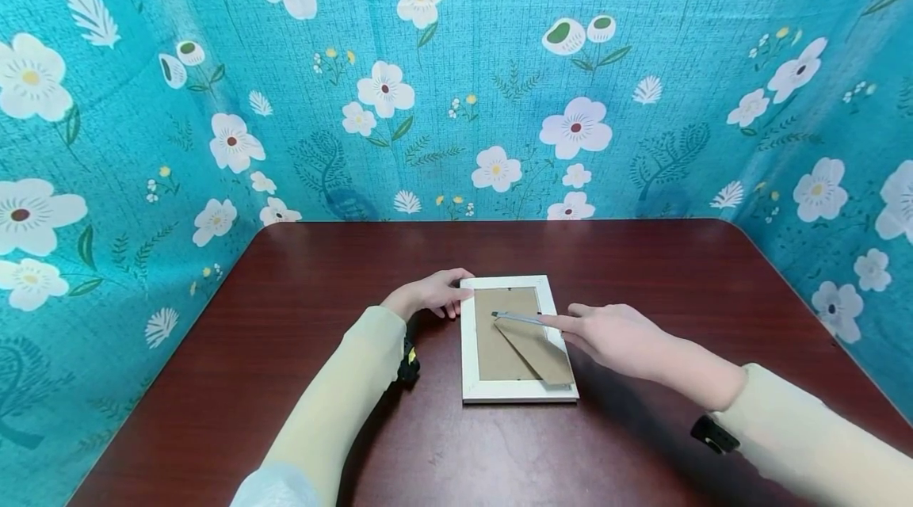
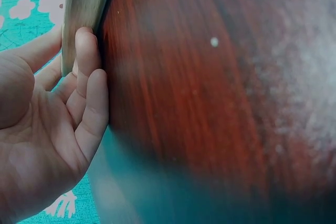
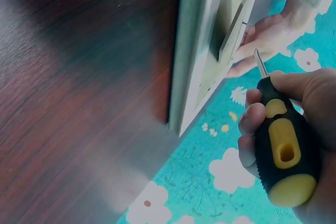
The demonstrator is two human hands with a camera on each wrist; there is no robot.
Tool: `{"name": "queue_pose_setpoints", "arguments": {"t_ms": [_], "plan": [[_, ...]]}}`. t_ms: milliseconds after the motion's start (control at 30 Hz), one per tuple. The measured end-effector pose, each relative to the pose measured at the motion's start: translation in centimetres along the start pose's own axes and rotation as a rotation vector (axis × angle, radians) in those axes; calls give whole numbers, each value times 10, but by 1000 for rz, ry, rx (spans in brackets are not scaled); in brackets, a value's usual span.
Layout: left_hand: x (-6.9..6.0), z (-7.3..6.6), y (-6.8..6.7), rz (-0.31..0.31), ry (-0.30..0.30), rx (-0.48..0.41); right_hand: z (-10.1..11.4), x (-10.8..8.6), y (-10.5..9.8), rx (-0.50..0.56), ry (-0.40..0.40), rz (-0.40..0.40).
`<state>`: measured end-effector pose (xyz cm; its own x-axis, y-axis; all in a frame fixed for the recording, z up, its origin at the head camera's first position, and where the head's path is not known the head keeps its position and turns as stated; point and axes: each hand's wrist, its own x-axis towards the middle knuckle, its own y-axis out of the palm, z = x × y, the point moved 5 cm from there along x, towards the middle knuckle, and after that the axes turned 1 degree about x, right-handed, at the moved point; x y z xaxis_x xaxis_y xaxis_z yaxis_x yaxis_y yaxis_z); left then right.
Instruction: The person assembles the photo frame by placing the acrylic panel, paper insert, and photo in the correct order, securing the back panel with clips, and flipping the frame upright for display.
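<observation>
A white picture frame (image 1: 469, 348) lies face down on the table, its brown backing board (image 1: 492, 348) showing. From the board an easel stand (image 1: 545, 352) tilts up a little. My left hand (image 1: 437, 292) holds the frame's upper left corner; in the left wrist view its thumb and fingers are about the frame's edge (image 2: 84, 9). In my right hand (image 1: 620, 339) is a screwdriver (image 3: 286, 145) with a black and yellow handle and a short metal shaft. Its tip is over the board near the stand's upper end; whether they touch I cannot tell.
The dark red-brown wooden table (image 1: 342, 253) has rounded far corners. Around it hangs a turquoise cloth (image 1: 442, 135) printed with flowers. A black strapped device (image 1: 409, 364) is on the left wrist and another (image 1: 716, 434) on the right.
</observation>
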<state>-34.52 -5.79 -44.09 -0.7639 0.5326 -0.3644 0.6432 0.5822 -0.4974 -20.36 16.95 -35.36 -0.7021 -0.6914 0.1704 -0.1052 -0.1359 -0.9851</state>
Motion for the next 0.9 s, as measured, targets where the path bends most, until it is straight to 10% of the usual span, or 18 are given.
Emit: {"name": "queue_pose_setpoints", "arguments": {"t_ms": [900], "plan": [[0, -1, 0, 6, 12, 20, 17, 24, 9, -62, -97, 65]]}}
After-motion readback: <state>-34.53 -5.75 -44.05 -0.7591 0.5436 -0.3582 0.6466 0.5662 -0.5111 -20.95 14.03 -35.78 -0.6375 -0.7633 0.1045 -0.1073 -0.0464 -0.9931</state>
